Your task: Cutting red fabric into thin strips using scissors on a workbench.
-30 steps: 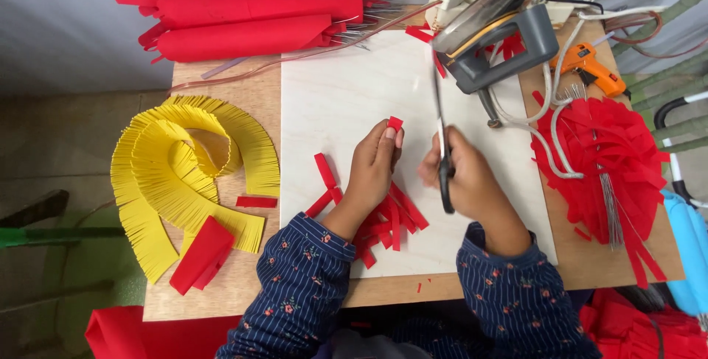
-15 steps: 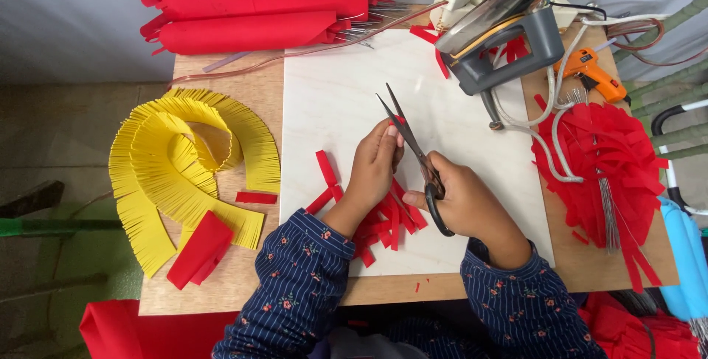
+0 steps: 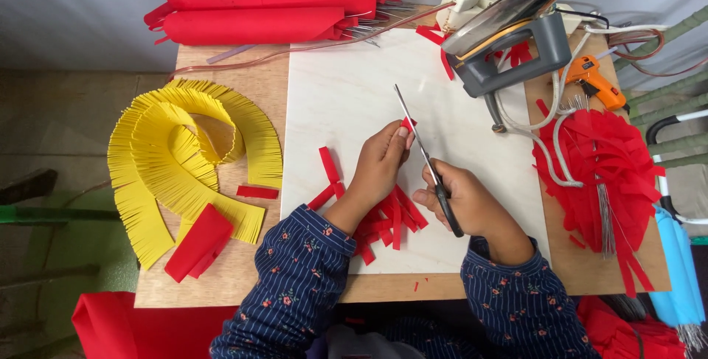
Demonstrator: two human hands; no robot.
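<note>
Far left of the wooden table (image 3: pixel 221 285): fringed yellow paper strips (image 3: pixel 177 175) are laid in curved loops, w/ a folded red paper piece (image 3: pixel 198 242) lying partly on them near the front edge and a short red strip (image 3: pixel 257 192) just beside. At the back edge, two long red paper rolls (image 3: pixel 258 12) are stacked, thin wires seen sticking out of their right ends. No labels or signs legible anywhere.

Centre: a white board (image 3: pixel 339 86) is set on the table. On it, loose red strips (image 3: pixel 329 165) lie left of the wrist; a heap of cut red strips (image 3: pixel 391 222) is seen between the two hands, partly under the left forearm.

Left hand (image 3: pixel 380 164) – closed in a pinch on a small red paper piece (image 3: pixel 406 123), held at the fingertips, raised off the board. Right hand (image 3: pixel 461 200) – wrapped round the dark handles of the scissors (image 3: pixel 424 152); blades are seen nearly together, pointing up and to the left, crossing right at the small red paper piece, so the piece sits at the blades approx. mid-length, well ahead of the handles.

Right: a grey clothes iron (image 3: pixel 516 35) stands tilted at the back, white cord trailing forward. An orange glue gun (image 3: pixel 594 82) lies beside it. A big red fringed paper pile (image 3: pixel 605 160) occupies the right end of the table; light blue fringed material (image 3: pixel 675 270) is seen at the far right edge.
</note>
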